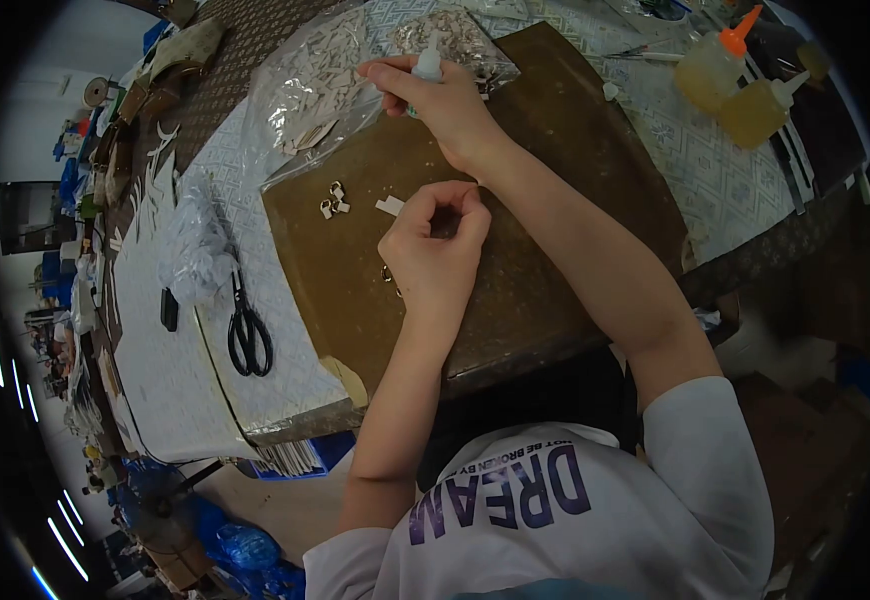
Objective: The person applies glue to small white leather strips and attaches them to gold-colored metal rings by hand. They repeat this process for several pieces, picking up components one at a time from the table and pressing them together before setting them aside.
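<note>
My left hand pinches a small pale piece over the brown board. My right hand grips a little glue bottle. The piece looks light, thin and easy to bend, so I hold its edge only.

Scissors lie left of the board.

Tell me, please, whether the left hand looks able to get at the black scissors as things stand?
Probably yes: the scissors lie uncovered on the patterned cloth to the left of the left hand, nothing between them, though that hand is pinching a small pale piece.
</note>
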Motion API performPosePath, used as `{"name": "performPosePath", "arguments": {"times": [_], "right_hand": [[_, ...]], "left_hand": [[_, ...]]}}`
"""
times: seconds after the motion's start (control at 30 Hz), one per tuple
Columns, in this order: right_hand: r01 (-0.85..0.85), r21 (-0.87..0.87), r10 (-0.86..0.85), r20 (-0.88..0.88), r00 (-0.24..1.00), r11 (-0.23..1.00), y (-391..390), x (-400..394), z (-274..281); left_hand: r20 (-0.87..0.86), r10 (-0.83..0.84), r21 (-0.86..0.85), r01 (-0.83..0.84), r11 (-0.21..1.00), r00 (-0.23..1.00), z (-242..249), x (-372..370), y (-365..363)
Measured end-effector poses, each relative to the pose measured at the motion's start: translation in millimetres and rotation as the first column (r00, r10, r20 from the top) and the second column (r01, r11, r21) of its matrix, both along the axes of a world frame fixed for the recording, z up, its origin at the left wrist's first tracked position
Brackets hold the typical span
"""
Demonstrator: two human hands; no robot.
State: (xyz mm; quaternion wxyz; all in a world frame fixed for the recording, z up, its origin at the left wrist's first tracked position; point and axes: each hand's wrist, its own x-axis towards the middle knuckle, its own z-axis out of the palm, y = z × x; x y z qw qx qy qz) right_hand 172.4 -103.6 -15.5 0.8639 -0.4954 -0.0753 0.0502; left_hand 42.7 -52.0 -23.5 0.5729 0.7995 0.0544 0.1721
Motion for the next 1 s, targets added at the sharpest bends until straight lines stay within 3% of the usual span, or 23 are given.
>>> {"name": "performPosePath", "arguments": {"times": [0.37,0.47,0.53,0.57,0.63,0.7,0.8,0.83,0.9,0.97,1.0], "right_hand": [[-0.028,0.039,0.027,0.014,1.000,0.999,-2.5,2.6,-1.1],[-0.035,0.054,0.034,0.013,0.999,0.998,-3.0,1.9,-1.3],[-0.052,0.089,0.050,0.021,0.999,0.995,-2.7,2.0,-0.5],[-0.067,0.122,0.064,0.031,0.997,0.990,-3.6,2.0,-1.5],[-0.095,0.122,0.087,0.066,0.994,0.988,-1.8,2.8,-2.7],[-0.097,0.055,0.090,0.114,0.989,0.994,-0.8,3.2,-3.0],[-0.096,0.021,0.092,0.136,0.986,0.995,2.9,-1.9,-4.8],[-0.095,0.027,0.091,0.127,0.988,0.995,3.3,-2.6,-4.2],[-0.094,0.044,0.089,0.106,0.990,0.995,4.9,-6.1,-3.1],[-0.137,-0.015,0.138,0.106,0.985,0.990,4.2,-6.5,-4.8],[-0.163,-0.046,0.167,0.118,0.979,0.986,3.8,-4.6,-2.7]], "left_hand": [[-0.015,-0.018,-0.011,0.018,1.000,1.000,0.2,2.1,0.7],[-0.074,-0.110,0.067,0.115,0.991,0.991,8.9,-4.4,-2.5],[-0.049,-0.239,0.012,0.240,0.971,0.970,19.6,-22.6,-12.5],[-0.017,-0.364,0.174,0.361,0.916,0.931,22.1,-35.2,-13.1],[0.068,-0.566,0.342,0.514,0.787,0.822,23.4,-61.6,-19.8],[-0.016,-0.718,0.439,0.650,0.620,0.696,23.6,-88.8,-18.0],[-0.026,-0.828,0.594,0.674,0.438,0.561,7.7,-110.4,-3.2],[-0.080,-0.812,0.617,0.669,0.415,0.578,11.2,-106.9,7.7],[0.026,-0.655,0.527,0.546,0.651,0.755,14.5,-91.3,27.3],[0.040,-0.390,0.712,0.248,0.657,0.920,16.6,-74.7,48.4],[-0.050,-0.354,0.742,0.272,0.613,0.934,21.4,-68.3,58.1]]}}
